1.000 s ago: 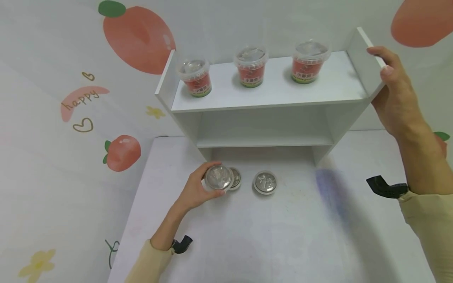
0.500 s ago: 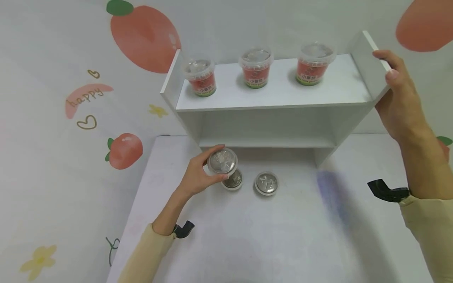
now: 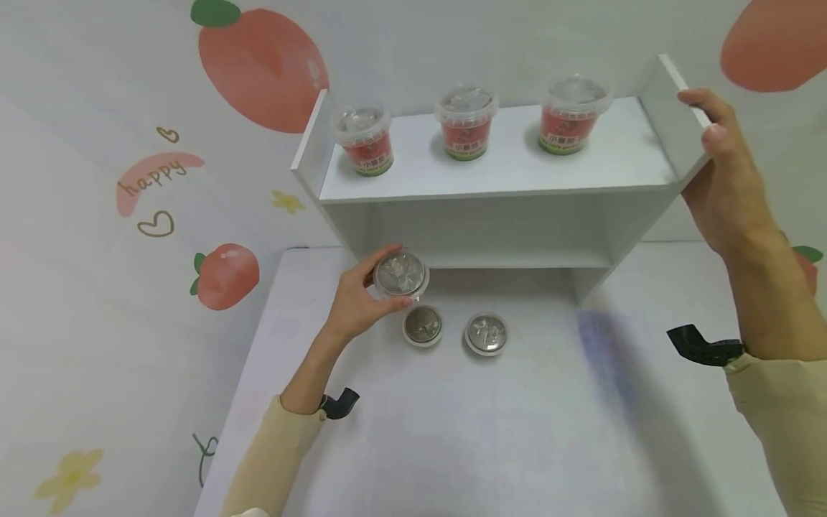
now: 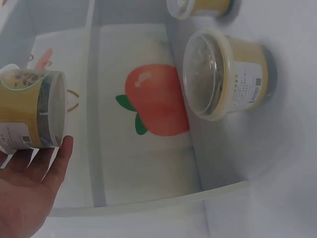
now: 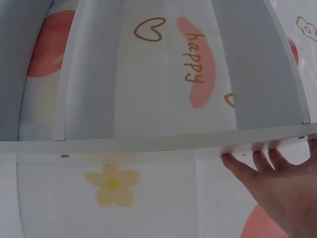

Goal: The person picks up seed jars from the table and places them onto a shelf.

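Note:
My left hand [image 3: 352, 301] grips a lidded plastic cup [image 3: 399, 274] with a silvery top, raised in front of the shelf's lower levels. In the left wrist view this cup [image 4: 22, 111] has a yellow label, with the fingers around its side. Two similar cups stand on the table below it, a nearer-left one [image 3: 423, 325] and another [image 3: 486, 334] to its right. My right hand [image 3: 730, 179] holds the right side panel of the white shelf [image 3: 620, 154] by its edge. In the right wrist view its fingertips [image 5: 230, 161] touch the panel's outer face.
On the top board stand three red-labelled cups: left [image 3: 368, 147], middle [image 3: 466, 129] and right [image 3: 568, 122]. The middle board [image 3: 517, 251] lies below. A white table [image 3: 517, 431] extends in front, and a fruit-patterned wall [image 3: 97, 323] rises behind and at left.
My left hand has lifted its cup from beside the table cups up towards the shelf's middle level, uncovering the left table cup. The right hand stays on the side panel.

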A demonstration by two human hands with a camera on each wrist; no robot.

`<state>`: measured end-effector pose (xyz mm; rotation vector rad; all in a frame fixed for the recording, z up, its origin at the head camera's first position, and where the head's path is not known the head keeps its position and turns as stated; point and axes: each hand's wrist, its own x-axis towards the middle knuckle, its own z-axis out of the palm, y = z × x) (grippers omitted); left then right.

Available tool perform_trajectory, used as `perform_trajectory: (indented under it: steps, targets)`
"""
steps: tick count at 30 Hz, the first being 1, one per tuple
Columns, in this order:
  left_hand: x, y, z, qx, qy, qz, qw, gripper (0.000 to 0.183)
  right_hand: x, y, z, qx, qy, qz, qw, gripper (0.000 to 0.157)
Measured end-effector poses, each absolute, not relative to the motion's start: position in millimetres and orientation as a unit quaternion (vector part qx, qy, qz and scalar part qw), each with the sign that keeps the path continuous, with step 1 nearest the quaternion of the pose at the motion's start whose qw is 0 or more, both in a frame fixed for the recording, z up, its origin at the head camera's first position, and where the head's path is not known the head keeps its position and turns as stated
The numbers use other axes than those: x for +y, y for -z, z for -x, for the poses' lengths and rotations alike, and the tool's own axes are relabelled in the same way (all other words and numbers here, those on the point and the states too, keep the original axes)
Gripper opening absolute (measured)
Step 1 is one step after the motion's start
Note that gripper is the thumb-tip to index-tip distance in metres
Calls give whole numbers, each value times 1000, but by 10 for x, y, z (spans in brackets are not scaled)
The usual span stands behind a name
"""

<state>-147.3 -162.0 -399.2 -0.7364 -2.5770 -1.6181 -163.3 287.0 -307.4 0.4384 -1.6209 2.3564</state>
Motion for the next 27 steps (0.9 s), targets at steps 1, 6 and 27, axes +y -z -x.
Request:
perform_trajectory:
  steps: [1, 6, 27]
  targets:
    - [-1602, 3941, 1453, -824, 516, 234, 5, 79, 2857, 3062, 1618, -559, -806, -151, 122, 59]
    - [-1530, 3712, 1390, -825, 513, 235, 11, 73, 2810, 3003, 1547, -578, -792, -165, 109, 63]
    - [-1441, 3713, 1664, -797, 559, 228, 32, 70, 2932, 3054, 1601, -586, -792, -147, 90, 54]
